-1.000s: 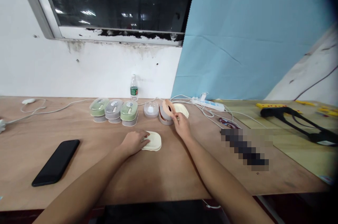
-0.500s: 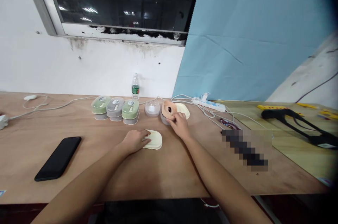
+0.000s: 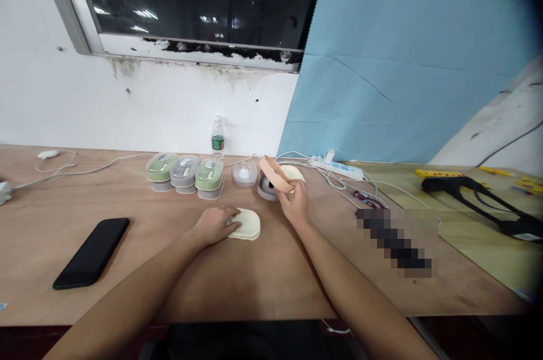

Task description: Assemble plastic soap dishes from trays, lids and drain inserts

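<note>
There's a pixelated block (image 3: 396, 238) on the wooden table (image 3: 263, 275) to the right, so no idea what's under it. The left hand (image 3: 216, 225) covers the near-left edge of the cream rounded lid (image 3: 247, 225). The small plastic water bottle's (image 3: 218, 138) green label is way too tiny to read. Both forearms run off the bottom edge.

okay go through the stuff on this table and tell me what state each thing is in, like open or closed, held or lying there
Peach lid: held tilted by the right hand, off the grey box.
Grey box: open.
Cream lid: flat on the table, left hand resting on it.
Three lidded boxes: closed, in a row.
Clear box: upright, lid cannot tell.
Water bottle: upright, capped.
Phone: lying flat, screen dark.
Power strip: something plugged in.
</note>
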`<state>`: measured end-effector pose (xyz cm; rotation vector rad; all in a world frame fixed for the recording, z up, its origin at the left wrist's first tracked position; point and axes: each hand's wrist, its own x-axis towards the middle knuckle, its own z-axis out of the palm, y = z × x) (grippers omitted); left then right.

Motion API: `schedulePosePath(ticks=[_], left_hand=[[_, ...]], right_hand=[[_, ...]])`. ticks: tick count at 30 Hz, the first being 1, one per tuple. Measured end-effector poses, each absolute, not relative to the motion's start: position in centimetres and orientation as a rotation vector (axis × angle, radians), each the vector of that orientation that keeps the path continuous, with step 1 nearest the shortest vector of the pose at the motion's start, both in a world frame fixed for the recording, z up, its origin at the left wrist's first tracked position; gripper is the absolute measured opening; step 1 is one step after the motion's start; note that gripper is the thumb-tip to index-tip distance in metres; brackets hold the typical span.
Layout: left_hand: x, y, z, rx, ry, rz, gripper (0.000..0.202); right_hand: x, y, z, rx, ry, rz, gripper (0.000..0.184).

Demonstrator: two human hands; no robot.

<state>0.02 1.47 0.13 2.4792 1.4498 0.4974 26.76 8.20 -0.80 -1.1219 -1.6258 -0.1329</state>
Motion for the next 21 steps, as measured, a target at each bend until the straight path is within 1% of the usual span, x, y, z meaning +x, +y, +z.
schedulePosePath(ticks=[6,9,11,16,21], left_hand=[[0.3,1.6,-0.2,2.407,1.542,0.519,0.039],[0.5,1.7,-0.3,2.368,1.639,0.502,0.039],[0.5,1.7,-0.2,2.332,1.683,0.510,0.041],[0.1,1.7,0.2,2.266,1.613,0.611,0.052],[0.0,1.5,0.5,2.227,1.467,0.749,0.050]], right_hand=[[25.4,6.6,-0.6,-0.985,-1.639,0.016,0.021],[24.8,5.9,-0.8,-0.959,-1.660,0.099,0.025],[24.6,5.6,-1.1,-0.981,-1.700,0.171,0.029],[24.4,5.2,-1.3,-1.001,-1.805,0.334,0.043],[24.2,5.1,-0.6,-1.042,-1.794,0.383,0.045]])
